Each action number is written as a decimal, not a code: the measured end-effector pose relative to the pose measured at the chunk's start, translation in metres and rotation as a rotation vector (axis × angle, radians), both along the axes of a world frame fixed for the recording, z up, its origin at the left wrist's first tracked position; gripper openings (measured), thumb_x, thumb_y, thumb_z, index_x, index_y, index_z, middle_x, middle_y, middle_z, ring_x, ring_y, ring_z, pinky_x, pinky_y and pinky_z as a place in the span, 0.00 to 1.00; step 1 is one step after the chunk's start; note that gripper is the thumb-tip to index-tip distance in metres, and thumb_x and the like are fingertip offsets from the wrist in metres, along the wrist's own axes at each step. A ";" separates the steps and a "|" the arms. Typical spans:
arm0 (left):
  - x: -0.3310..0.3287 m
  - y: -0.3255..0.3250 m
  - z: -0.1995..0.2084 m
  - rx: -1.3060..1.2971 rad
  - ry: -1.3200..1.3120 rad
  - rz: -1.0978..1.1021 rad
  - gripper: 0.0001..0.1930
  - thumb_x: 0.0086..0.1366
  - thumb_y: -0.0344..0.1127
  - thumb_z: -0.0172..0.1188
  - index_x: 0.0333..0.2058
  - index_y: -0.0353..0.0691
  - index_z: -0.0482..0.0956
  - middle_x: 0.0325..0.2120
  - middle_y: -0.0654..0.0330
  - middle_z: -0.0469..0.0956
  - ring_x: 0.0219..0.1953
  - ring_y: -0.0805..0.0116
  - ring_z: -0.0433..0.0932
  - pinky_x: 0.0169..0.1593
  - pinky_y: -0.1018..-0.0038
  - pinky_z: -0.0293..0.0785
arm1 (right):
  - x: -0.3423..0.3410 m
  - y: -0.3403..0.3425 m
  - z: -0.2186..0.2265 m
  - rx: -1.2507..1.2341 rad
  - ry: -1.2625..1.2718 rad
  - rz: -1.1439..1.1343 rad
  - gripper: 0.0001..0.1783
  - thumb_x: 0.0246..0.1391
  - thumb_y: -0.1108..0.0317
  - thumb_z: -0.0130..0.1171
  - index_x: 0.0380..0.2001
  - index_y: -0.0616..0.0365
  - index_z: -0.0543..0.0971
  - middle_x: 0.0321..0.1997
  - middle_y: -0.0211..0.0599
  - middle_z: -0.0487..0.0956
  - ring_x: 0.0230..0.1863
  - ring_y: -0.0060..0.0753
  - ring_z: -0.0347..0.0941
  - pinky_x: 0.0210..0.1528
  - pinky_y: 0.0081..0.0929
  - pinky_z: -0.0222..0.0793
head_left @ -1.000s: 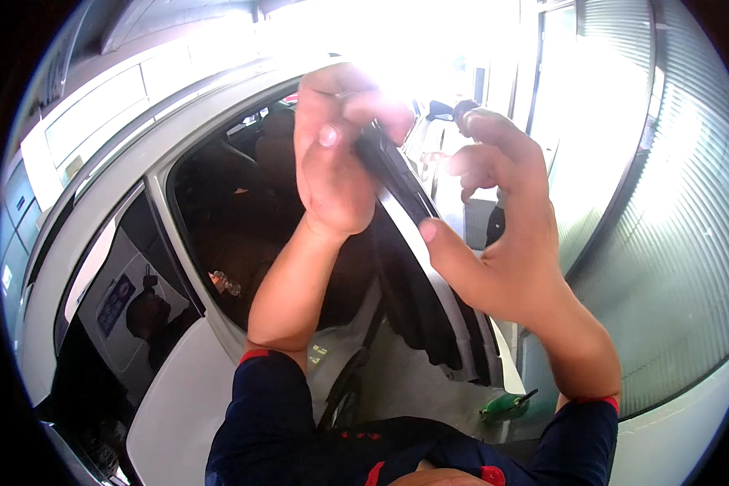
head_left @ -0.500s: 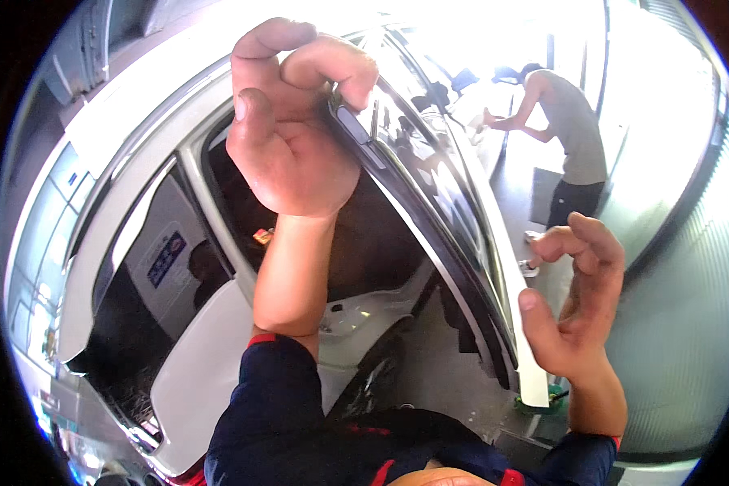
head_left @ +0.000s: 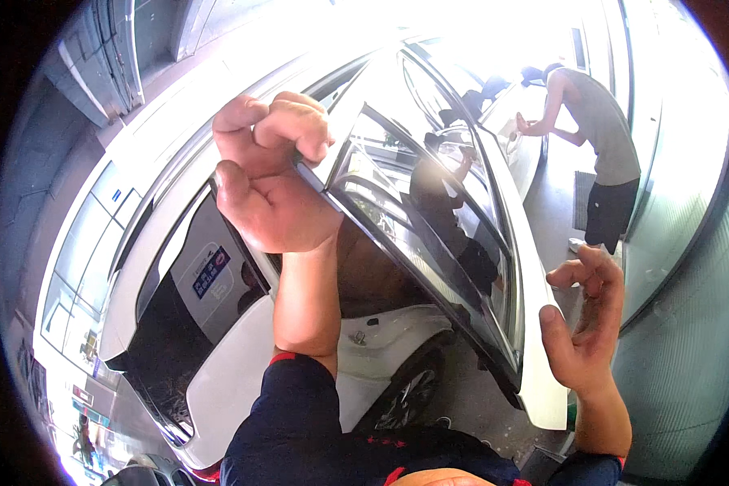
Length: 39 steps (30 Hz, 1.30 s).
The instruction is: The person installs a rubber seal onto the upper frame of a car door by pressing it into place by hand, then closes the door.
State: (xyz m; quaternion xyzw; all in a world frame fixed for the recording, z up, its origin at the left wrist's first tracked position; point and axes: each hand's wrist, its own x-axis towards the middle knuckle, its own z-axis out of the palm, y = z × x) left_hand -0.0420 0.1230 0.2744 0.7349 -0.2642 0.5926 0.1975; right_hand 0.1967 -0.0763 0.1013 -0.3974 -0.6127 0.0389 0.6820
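From my remote post I see the person's left hand [head_left: 275,174] raised at the upper corner of an open, white car door [head_left: 543,373], palm toward the camera. Its fingers are half curled, the thumb standing apart; whether they grip the corner or only lean on it, I cannot tell. The right hand [head_left: 583,324] hovers at the door's outer edge, near its lower end, fingers loosely bent and well parted from the thumb, with nothing visible in them.

As I judge it, the work is under way and not finished: the door stands swung out from the car body [head_left: 251,364], the window glass [head_left: 381,215] sits in its frame, and dark edging [head_left: 494,364] runs along the frame's inner edge toward the lower end. What is left I read only loosely, since both hands are at the door and it is not shut.

Much escapes me. The left palm covers the contact at the corner, and I cannot confirm whether the right thumb touches the panel. Glare washes out the far end, the cabin [head_left: 373,271] is dark, and a reflection [head_left: 441,202] muddles the glass. The wheel [head_left: 409,398] is partly hidden, while a co-worker [head_left: 603,130] bends beyond the door, face obscured.
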 end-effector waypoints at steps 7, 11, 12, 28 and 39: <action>0.000 -0.005 0.003 0.004 -0.014 0.049 0.27 0.77 0.54 0.28 0.55 0.37 0.66 0.23 0.55 0.73 0.28 0.65 0.66 0.42 0.66 0.66 | 0.001 -0.001 -0.005 -0.035 0.070 0.000 0.36 0.53 0.74 0.64 0.64 0.68 0.62 0.44 0.41 0.76 0.48 0.30 0.73 0.56 0.30 0.67; 0.002 -0.003 0.001 0.016 -0.006 0.062 0.27 0.77 0.54 0.29 0.55 0.37 0.66 0.22 0.54 0.73 0.27 0.64 0.66 0.42 0.65 0.66 | 0.003 -0.001 -0.008 -0.053 0.061 -0.005 0.36 0.52 0.75 0.63 0.64 0.68 0.62 0.44 0.41 0.76 0.48 0.30 0.74 0.56 0.30 0.67; 0.002 -0.005 0.001 0.003 -0.012 0.065 0.27 0.78 0.53 0.29 0.55 0.37 0.66 0.22 0.54 0.73 0.27 0.64 0.66 0.42 0.65 0.66 | 0.002 -0.002 -0.007 -0.058 0.080 -0.007 0.36 0.52 0.75 0.63 0.64 0.67 0.62 0.44 0.41 0.76 0.48 0.30 0.74 0.56 0.31 0.67; 0.001 -0.005 -0.001 -0.038 -0.051 0.058 0.27 0.77 0.55 0.32 0.51 0.36 0.66 0.23 0.51 0.76 0.29 0.63 0.68 0.44 0.64 0.66 | 0.001 -0.010 -0.013 -0.105 0.071 -0.069 0.36 0.51 0.77 0.60 0.64 0.66 0.62 0.43 0.42 0.78 0.48 0.31 0.75 0.59 0.33 0.67; -0.001 -0.003 0.000 0.001 -0.015 0.019 0.27 0.77 0.54 0.32 0.54 0.35 0.66 0.24 0.52 0.76 0.29 0.63 0.68 0.44 0.64 0.66 | -0.003 -0.014 -0.017 -0.131 0.093 -0.088 0.35 0.51 0.77 0.60 0.63 0.66 0.63 0.42 0.40 0.78 0.47 0.30 0.76 0.58 0.33 0.68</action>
